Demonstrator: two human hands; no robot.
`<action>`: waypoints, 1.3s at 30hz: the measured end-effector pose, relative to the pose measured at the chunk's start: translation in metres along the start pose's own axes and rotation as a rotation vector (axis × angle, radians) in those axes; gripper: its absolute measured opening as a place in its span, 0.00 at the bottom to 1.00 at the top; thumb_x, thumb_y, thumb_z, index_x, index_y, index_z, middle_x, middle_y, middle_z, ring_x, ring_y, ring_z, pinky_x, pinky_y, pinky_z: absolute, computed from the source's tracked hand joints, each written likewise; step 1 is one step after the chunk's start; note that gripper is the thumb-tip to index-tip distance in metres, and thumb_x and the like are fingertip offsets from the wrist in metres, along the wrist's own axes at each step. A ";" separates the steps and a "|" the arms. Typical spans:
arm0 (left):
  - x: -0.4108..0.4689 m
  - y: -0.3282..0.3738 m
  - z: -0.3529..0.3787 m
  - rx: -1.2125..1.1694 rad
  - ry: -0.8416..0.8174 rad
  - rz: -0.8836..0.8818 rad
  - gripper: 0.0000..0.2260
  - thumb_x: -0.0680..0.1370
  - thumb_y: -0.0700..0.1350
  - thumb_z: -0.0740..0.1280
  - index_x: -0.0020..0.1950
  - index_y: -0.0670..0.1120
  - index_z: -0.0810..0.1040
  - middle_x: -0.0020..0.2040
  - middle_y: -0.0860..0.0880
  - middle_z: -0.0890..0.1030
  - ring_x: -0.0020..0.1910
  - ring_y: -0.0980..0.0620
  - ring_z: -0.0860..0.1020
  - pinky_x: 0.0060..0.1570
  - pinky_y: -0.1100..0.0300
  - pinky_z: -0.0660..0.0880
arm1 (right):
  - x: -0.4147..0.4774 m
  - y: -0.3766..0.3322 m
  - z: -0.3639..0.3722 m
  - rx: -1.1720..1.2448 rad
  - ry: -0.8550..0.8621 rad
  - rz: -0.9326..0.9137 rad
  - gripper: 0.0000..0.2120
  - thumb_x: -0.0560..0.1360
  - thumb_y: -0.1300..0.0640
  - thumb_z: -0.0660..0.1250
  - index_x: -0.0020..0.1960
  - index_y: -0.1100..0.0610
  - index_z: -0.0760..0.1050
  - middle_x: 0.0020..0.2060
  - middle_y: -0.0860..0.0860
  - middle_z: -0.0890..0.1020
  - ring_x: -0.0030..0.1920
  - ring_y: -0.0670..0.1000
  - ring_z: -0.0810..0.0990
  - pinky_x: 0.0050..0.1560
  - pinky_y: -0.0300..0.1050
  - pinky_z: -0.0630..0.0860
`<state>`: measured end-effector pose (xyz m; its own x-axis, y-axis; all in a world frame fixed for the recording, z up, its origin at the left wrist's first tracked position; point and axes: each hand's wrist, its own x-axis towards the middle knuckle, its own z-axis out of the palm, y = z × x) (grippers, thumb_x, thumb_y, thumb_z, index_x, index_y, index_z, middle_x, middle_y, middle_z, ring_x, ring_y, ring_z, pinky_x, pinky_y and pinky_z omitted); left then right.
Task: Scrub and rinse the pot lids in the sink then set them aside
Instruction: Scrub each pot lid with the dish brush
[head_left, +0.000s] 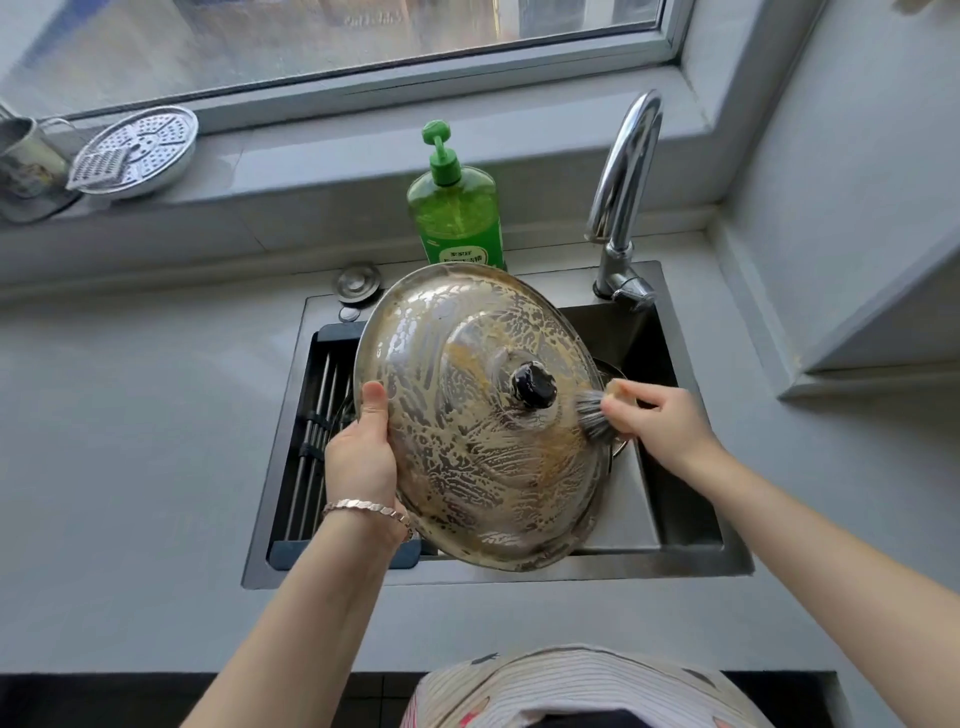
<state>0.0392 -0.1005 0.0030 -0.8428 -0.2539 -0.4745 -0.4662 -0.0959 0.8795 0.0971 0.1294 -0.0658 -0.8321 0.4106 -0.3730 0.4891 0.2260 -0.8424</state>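
A large domed steel pot lid (467, 447) with a black knob (534, 385) is held tilted over the sink (680, 551), smeared with brownish soap foam. My left hand (363, 452) grips its left rim, thumb on top. My right hand (660, 421) pinches a grey steel-wool scrubber (592, 415) and presses it against the lid's right side, just beside the knob. The lid hides most of the basin; a dark rim of another item shows behind it on the right.
A green dish-soap pump bottle (457, 208) stands behind the sink. The chrome tap (623, 192) is at the back right. A drain rack (322, 431) fills the sink's left part. On the window sill at the left lie a perforated steamer plate (145, 145) and a grater (98, 166).
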 end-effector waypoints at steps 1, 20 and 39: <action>0.001 0.000 -0.001 0.021 0.004 0.013 0.20 0.74 0.60 0.64 0.35 0.44 0.71 0.35 0.49 0.77 0.35 0.48 0.76 0.43 0.51 0.77 | 0.000 0.001 0.001 -0.001 0.021 0.002 0.20 0.71 0.50 0.71 0.62 0.52 0.77 0.53 0.49 0.82 0.54 0.52 0.80 0.60 0.52 0.74; 0.006 -0.006 -0.016 0.032 -0.203 0.006 0.22 0.63 0.60 0.65 0.39 0.40 0.77 0.33 0.47 0.83 0.34 0.47 0.82 0.39 0.52 0.81 | 0.031 -0.014 -0.031 -0.054 0.097 -0.082 0.22 0.72 0.52 0.70 0.65 0.53 0.74 0.54 0.52 0.81 0.54 0.51 0.79 0.63 0.49 0.72; 0.022 0.025 -0.009 -0.096 -0.212 0.143 0.15 0.77 0.53 0.63 0.40 0.43 0.79 0.35 0.49 0.84 0.34 0.52 0.83 0.35 0.56 0.81 | 0.007 0.008 -0.012 -0.272 0.105 -0.055 0.16 0.73 0.47 0.67 0.60 0.47 0.77 0.32 0.47 0.75 0.40 0.51 0.74 0.41 0.43 0.69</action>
<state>0.0113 -0.1172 0.0150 -0.9405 -0.0657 -0.3335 -0.3191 -0.1673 0.9328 0.0984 0.1450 -0.0701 -0.8349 0.4766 -0.2754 0.5077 0.4734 -0.7198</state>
